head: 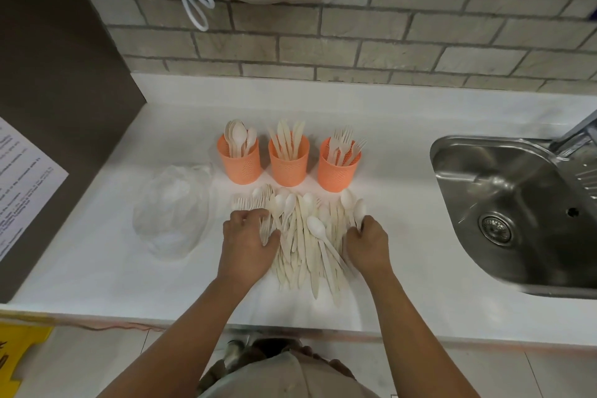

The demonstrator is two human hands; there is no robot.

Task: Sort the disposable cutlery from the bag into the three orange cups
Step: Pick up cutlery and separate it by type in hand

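Cutlery pile (300, 245) — handles near, heads toward cups (288, 168)

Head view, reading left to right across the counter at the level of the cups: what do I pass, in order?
printed sheet → plastic bag → orange cup of spoons → orange cup of knives → orange cup of forks → steel sink
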